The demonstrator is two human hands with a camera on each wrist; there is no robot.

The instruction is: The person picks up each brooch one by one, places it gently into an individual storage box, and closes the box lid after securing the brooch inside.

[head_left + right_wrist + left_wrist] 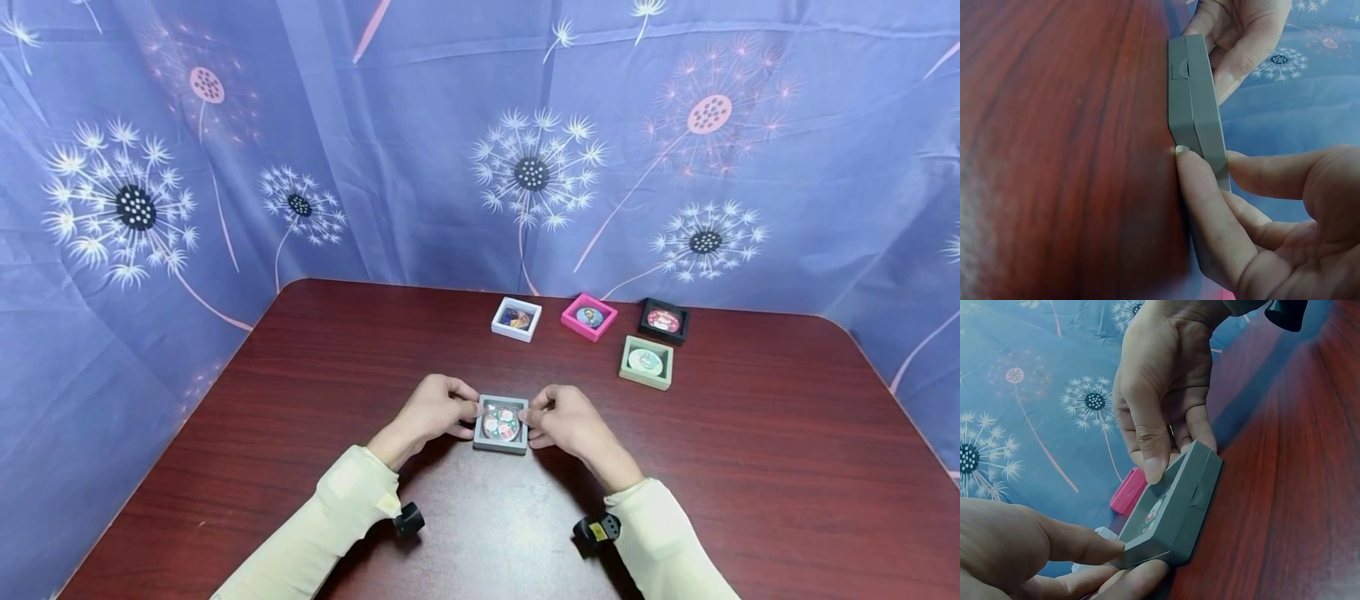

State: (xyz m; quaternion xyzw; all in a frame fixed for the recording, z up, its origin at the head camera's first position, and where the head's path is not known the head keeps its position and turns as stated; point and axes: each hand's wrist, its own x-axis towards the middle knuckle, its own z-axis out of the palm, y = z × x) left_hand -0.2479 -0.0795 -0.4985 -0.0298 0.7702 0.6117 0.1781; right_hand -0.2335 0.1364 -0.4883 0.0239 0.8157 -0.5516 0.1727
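Grey square case [501, 424], with a round patterned disc behind its clear top, lies on the dark red wooden table [750, 467] near the front edge, between the two hands. The left hand [431, 411] pinches the case's left side: in the left wrist view its thumb tip and a finger [1079, 547] close on the near corner of the case [1172, 509]. The right hand [564, 419] pinches the right side; the right wrist view shows the thumb on top and a fingertip [1188, 165] at the lower edge of the case [1191, 100], which is made of two halves meeting at a seam with a small tab. In that view the case looks shut, its halves flush. Both hands thus grasp the case, one at each side, while it rests on or just above the table; which of the two cannot be told.

Four more cases sit well apart from it, toward the table's far right: a white case [517, 318], a pink case [588, 317], a black case [663, 321], and a green case [646, 362] in front of the black one. Each holds a round disc. The pink case [1127, 490] also shows in the left wrist view, behind the grey one. Cream sleeves [345, 508] cover both forearms. A blue cloth [420, 158] printed with dandelion heads hangs behind and beside the table.
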